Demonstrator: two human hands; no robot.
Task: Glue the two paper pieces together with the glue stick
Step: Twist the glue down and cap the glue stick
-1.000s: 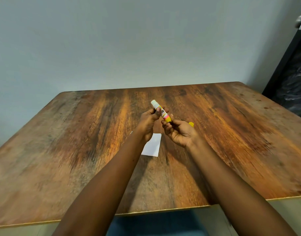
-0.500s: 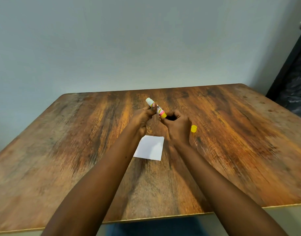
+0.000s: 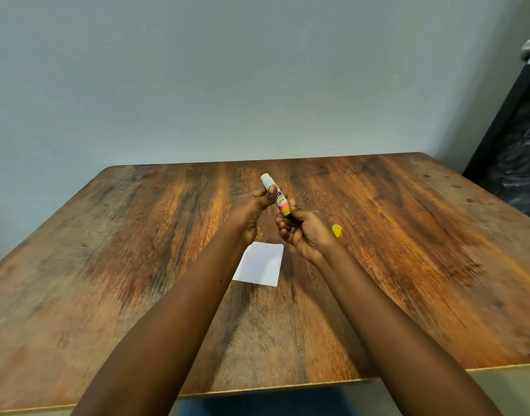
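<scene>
An uncapped glue stick (image 3: 275,195) with a white tip and a yellow base is held tilted above the table, tip pointing up and to the left. My left hand (image 3: 251,210) grips its upper part with thumb and fingers. My right hand (image 3: 302,231) pinches its yellow base. Its yellow cap (image 3: 336,230) lies on the table just right of my right hand. A white square paper piece (image 3: 260,264) lies flat on the table below and between my wrists. I see only one paper piece; a second may lie under it or be hidden.
The wooden table (image 3: 137,265) stands against a grey wall. A dark door or cabinet (image 3: 516,151) stands at the far right beyond the table's corner. The table's near edge runs below my forearms.
Both hands stayed on the glue stick. My right hand turned from knuckles-up to palm-side showing at the yellow base. The view shifted, so more of the paper shows.
</scene>
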